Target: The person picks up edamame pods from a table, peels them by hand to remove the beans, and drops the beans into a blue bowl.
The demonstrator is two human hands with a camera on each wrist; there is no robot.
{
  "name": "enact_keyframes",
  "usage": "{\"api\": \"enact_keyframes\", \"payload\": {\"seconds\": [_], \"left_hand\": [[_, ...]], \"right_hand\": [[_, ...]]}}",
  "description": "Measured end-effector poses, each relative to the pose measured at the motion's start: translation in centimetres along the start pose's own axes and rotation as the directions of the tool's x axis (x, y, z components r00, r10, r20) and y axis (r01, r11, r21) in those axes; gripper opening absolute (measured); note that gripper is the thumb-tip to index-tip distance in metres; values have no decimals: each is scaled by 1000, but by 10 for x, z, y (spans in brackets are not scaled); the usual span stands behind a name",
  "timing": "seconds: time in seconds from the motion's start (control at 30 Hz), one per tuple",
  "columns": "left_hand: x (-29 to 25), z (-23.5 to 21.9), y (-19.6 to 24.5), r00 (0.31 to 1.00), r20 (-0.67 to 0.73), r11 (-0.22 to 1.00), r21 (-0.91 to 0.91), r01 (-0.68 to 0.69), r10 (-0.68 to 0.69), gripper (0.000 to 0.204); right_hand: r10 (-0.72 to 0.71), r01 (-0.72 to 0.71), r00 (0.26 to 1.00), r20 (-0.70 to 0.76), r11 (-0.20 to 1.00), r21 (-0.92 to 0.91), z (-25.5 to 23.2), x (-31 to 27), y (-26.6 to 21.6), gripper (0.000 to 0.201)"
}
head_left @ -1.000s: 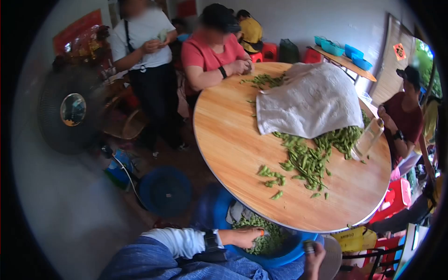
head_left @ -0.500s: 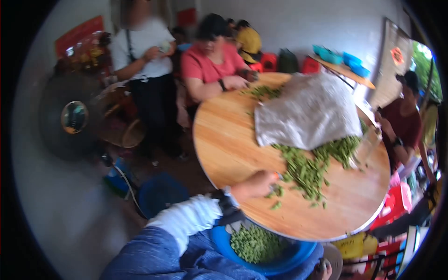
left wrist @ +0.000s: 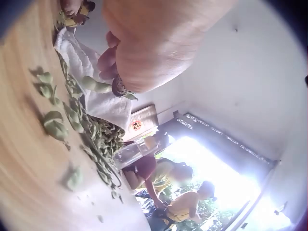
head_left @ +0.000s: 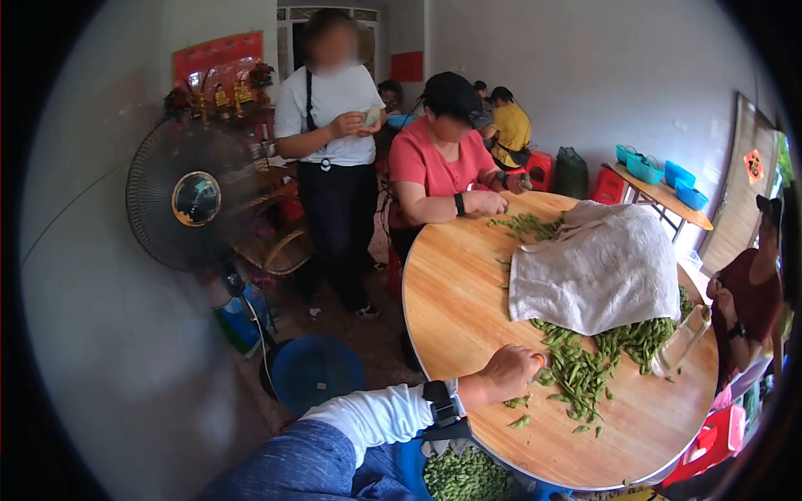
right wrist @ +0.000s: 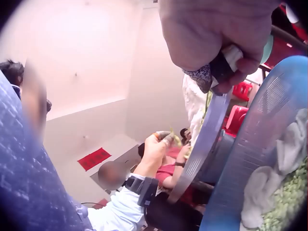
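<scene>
My left hand [head_left: 510,373] is over the near part of the round table, beside the heap of green soybean pods [head_left: 581,376]. In the left wrist view it pinches one green pod [left wrist: 96,85] between a thumb in a dark patterned cover [left wrist: 118,87] and the fingers. My right hand [right wrist: 216,41] shows only in its own wrist view, beside the table rim. Its fingers are curled in, with a speckled cover on the thumb and a black-and-white band by the fingertips; no pod shows in it. Below the table edge is a blue basin [right wrist: 257,120] of shelled beans [head_left: 468,474].
A white cloth [head_left: 593,271] covers part of the heap on the wooden table [head_left: 468,292]. Across it a person in a pink shirt [head_left: 443,163] handles pods. A clear container [head_left: 681,342] stands at the right edge. A fan [head_left: 180,196] and another blue basin [head_left: 317,376] are at left.
My left hand has risen from the beans in the basin to the pods on the table and taken a pod. My right hand has left the head view, which has swung left.
</scene>
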State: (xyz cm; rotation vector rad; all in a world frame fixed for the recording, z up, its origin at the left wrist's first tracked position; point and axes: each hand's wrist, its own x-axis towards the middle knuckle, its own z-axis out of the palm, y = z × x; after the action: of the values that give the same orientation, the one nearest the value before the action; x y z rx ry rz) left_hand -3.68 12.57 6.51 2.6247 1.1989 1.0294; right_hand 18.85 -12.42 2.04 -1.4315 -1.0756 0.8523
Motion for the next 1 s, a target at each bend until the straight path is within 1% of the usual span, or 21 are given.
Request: {"api": "enact_keyframes", "payload": {"seconds": [0.03,0.07,0.1,0.13,0.17,0.2,0.23,0.27,0.3,0.33,0.37,0.47,0.57,0.6,0.7,0.73,0.83,0.87,0.97,1.0], "left_hand": [[-3,-1,5,998,-4,991,-115,62,-63,12],[-7,1,13,992,10,962,-244,122,-123,12],[-10,-6,17,995,12,938,-333,96,-97,13],[-13,-7,26,977,94,814,-540,213,-194,13],[-21,9,22,961,179,607,-747,271,-209,10],[-22,2,30,916,309,441,-806,396,-257,7],[-25,7,25,900,367,360,-828,431,-234,9],[-25,5,31,909,316,354,-846,399,-272,11],[-27,9,29,894,316,373,-825,424,-318,12],[-28,10,30,896,314,365,-831,419,-313,10],[-28,8,32,899,308,363,-836,412,-310,8],[-36,5,45,831,480,155,-832,533,-283,6],[-46,1,62,743,633,29,-757,653,-215,5],[-49,4,61,727,666,-2,-737,675,-166,7],[-41,6,58,660,711,-85,-693,716,-242,6],[-36,10,54,705,660,-76,-742,666,-259,6],[-29,23,39,783,516,60,-821,568,-347,8],[-28,25,39,813,456,128,-840,528,-361,8],[-28,27,43,880,306,415,-793,446,-363,8],[-29,26,44,875,312,387,-805,450,-370,8]], "right_hand": [[-45,44,999,27,999,4,11,6,-15,18],[-58,59,996,62,998,-6,18,12,-24,18],[-25,24,998,58,999,24,28,17,-40,17],[-72,75,988,136,997,-16,33,23,-57,17],[-29,26,999,43,998,63,45,31,-22,13],[-40,32,994,97,996,80,44,38,-12,16],[-2,-11,993,119,994,110,50,41,-23,17],[-12,-11,986,167,990,138,50,45,-25,18],[-1,-30,986,165,983,180,54,48,-27,19],[0,-46,983,186,968,245,58,50,-25,21],[10,-59,983,186,963,262,60,52,-27,22],[45,-113,975,218,945,307,64,56,-30,24],[31,-122,968,251,925,358,67,59,-30,25],[30,-132,965,259,913,386,68,59,-30,26],[112,-206,961,254,901,382,67,63,-33,26],[96,-187,965,245,907,378,68,65,-34,25],[-70,-37,953,294,938,345,72,71,-28,28],[-92,1,930,356,969,248,72,76,-27,28],[51,-19,896,440,997,-77,78,95,-25,23],[9,20,927,376,997,-75,80,102,-17,21]]}}
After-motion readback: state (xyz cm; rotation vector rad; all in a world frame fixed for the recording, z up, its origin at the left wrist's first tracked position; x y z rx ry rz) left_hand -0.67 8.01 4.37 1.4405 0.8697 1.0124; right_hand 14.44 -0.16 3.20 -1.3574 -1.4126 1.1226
